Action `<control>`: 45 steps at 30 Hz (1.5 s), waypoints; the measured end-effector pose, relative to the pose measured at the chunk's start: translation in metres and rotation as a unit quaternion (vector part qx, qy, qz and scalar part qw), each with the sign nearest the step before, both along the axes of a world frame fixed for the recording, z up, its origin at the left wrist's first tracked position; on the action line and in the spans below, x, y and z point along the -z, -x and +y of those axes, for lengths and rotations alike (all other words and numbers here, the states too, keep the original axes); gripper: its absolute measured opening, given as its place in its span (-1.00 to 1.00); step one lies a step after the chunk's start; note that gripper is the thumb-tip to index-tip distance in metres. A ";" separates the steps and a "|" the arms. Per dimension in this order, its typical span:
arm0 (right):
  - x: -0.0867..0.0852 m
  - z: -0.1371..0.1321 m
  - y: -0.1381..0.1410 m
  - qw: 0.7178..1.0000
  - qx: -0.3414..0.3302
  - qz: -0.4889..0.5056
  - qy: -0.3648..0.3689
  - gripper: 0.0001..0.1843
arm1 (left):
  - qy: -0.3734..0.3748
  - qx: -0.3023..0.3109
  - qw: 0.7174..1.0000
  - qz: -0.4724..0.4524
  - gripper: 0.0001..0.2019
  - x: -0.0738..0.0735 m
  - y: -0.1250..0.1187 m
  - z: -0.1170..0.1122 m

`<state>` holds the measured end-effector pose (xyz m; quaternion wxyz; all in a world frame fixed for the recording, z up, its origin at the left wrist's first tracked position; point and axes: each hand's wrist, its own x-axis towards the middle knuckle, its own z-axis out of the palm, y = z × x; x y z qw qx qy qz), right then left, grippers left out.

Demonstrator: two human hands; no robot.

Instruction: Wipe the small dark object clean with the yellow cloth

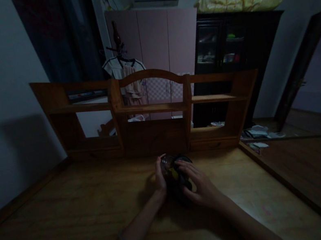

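A small dark object with a clear cylindrical part and a yellow spot [173, 172] sits on the wooden desk [72, 218], near its back. My left hand [160, 178] is wrapped around its left side. My right hand [199, 185] grips its right side, fingers curled over the dark top and front. The room is dim, so I cannot make out what the object is. Most of its body is hidden by my fingers.
A wooden shelf unit [150, 113] stands along the back of the desk. Behind it are a pink wardrobe [162, 41], a dark cabinet [229, 50] topped with bedding, and clothes on a rack [125, 72]. Papers [257, 132] lie at the right.
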<state>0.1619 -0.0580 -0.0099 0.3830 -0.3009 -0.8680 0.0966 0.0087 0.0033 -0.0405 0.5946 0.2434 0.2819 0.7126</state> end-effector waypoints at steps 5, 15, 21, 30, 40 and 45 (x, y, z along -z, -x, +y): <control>-0.001 -0.002 0.001 1.000 -0.008 -0.001 -0.002 -0.33 | -0.029 0.006 1.000 0.010 -0.52 0.004 0.001 0.002; 0.003 -0.005 0.002 1.000 -0.025 -0.007 0.014 -0.24 | -0.056 0.006 0.998 0.040 -0.53 0.007 0.002 0.002; 0.001 -0.006 0.001 0.999 -0.033 -0.020 0.010 -0.23 | -0.082 -0.011 0.994 0.076 -0.60 0.006 0.002 0.000; 0.001 -0.006 0.002 0.999 -0.029 -0.026 -0.014 -0.23 | -0.125 -0.033 0.981 0.146 -0.61 0.000 0.004 -0.008; -0.004 -0.006 0.004 1.000 0.017 -0.002 -0.019 -0.28 | -0.128 -0.016 0.975 0.182 -0.49 -0.007 0.007 -0.013; -0.003 -0.005 0.004 0.999 0.033 0.018 -0.011 -0.32 | -0.134 -0.001 0.972 0.193 -0.45 -0.010 0.007 -0.018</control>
